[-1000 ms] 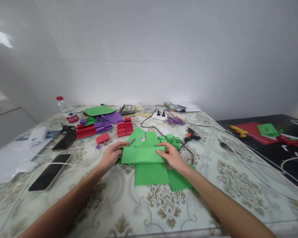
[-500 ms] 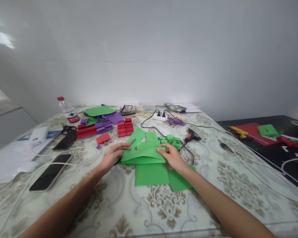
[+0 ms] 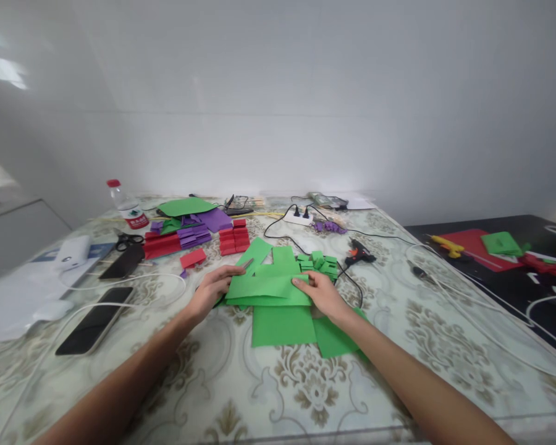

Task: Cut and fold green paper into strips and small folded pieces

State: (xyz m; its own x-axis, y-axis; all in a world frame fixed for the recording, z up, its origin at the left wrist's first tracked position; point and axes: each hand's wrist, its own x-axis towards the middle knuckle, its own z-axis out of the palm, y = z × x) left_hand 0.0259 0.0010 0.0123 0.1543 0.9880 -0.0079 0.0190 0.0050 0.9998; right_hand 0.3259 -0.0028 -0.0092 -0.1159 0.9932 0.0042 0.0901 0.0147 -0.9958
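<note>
A folded green sheet (image 3: 264,289) lies crosswise between my hands, its upper layer slightly askew over the lower one. My right hand (image 3: 323,295) pinches its right end, thumb on top. At the left end, my left hand (image 3: 214,289) is closed against the sheet and also holds scissors, whose metal blades (image 3: 247,264) stick out past the fingers. Their dark handle is mostly hidden under the palm. Beneath are further green pieces (image 3: 283,327), with another (image 3: 336,337) by my right wrist. Small folded green strips (image 3: 319,264) lie just beyond my right hand.
Red folded strips (image 3: 234,238), purple strips (image 3: 193,235) and black scissors (image 3: 128,241) lie at the back left, near a bottle (image 3: 128,207). Phones (image 3: 95,321) and white cables are on the left. A glue gun (image 3: 360,252) and power strip (image 3: 298,216) are behind my right hand.
The sheet's upper layer lifted and bowed, then came down flatter, now skewed against the lower layer. Both hands stay at its ends, with only small finger shifts.
</note>
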